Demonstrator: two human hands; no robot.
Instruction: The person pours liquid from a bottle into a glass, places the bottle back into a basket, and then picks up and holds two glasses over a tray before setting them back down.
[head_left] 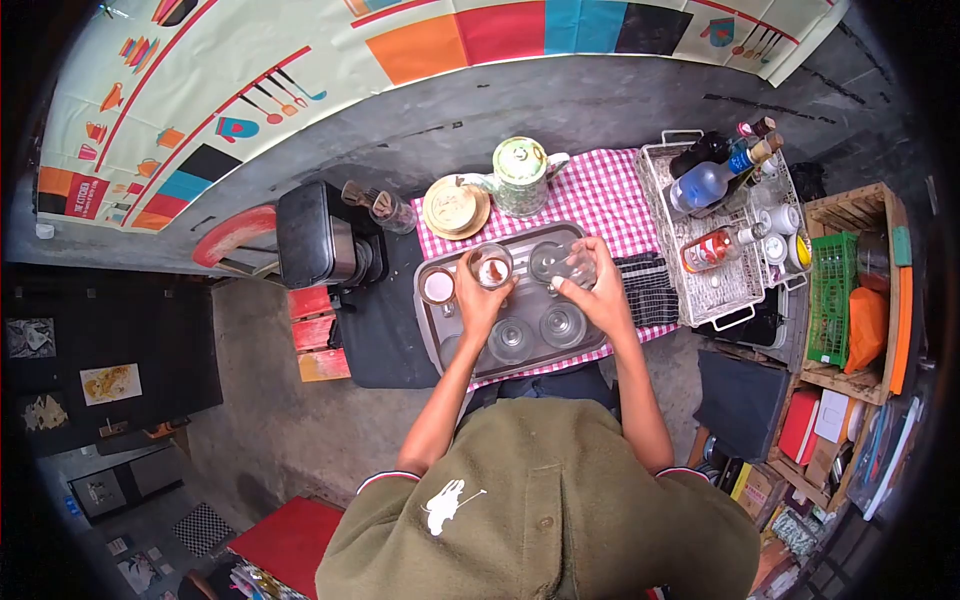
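My left hand is closed around a clear glass with some reddish-brown matter inside, held over the brown tray. In my right hand is a second clear glass, tilted and apparently without contents. Just left of my left hand, a glass mug with a pale inside stands on the tray. Round glass saucers lie there too: one saucer between my forearms, another saucer near my right wrist, and a third saucer partly behind the right-hand glass.
Behind the tray stand a green patterned pitcher and a stacked cream dish on a checkered cloth. A white wire rack with bottles is at right. A black coffee machine and a jar of utensils stand left.
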